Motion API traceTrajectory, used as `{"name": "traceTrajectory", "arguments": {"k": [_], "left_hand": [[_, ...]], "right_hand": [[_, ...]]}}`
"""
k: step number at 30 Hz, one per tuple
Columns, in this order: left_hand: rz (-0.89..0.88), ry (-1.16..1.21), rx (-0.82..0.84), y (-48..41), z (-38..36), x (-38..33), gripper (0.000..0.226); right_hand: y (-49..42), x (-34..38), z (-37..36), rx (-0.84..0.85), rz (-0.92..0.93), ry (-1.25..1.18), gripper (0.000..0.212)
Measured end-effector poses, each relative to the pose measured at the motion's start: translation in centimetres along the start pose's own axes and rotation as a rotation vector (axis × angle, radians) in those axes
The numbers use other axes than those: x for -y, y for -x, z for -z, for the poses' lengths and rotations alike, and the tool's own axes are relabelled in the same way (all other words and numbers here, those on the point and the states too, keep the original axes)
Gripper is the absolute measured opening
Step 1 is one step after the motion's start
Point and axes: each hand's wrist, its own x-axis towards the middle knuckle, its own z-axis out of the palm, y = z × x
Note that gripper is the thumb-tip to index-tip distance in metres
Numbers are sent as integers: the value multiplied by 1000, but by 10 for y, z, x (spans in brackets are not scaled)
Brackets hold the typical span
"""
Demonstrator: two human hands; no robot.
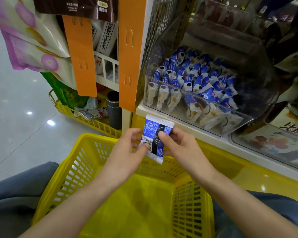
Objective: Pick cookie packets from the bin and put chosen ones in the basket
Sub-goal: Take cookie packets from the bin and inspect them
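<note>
Head view: left hand (126, 152) and right hand (181, 149) pinch cookie packet (155, 133), print blurred.

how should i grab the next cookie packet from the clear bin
Probably pinch the top end of a cookie packet from above, through the clear bin's open top. They stand on end, packed, so only tops are exposed, and the front wall blocks a straight-on reach.

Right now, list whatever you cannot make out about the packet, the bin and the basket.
All in the head view.
- Cookie packet: print too small to read; fingers of the left hand and right hand cover its edges.
- Bin: lower packets buried under the top ones; right side lost in dark reflections.
- Basket: near end cut off by the bottom edge; forearms hide part of its floor.
</note>
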Motion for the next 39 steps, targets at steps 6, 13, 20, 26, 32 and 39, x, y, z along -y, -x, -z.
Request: {"name": "traceTrajectory", "arguments": {"k": [6,13,20,26,32,39], "left_hand": [[-132,-71,-14,5,-3,3,35],[-157,-181,52,3,-1,10,36],[-227,-295,88,8,-1,11,35],[-196,-273,164,3,3,8,34],[-205,-314,65,1,4,10,28],[-38,-78,-22,-9,6,7,34]], "right_hand": [[1,-9,-2,5,44,130,14],[3,-8,-4,11,98,262,20],[3,-9,-6,43,61,280,19],[2,-8,-4,44,83,319,18],[3,-12,-6,56,125,395,25],[0,-3,-6,174,51,194,45]]}}
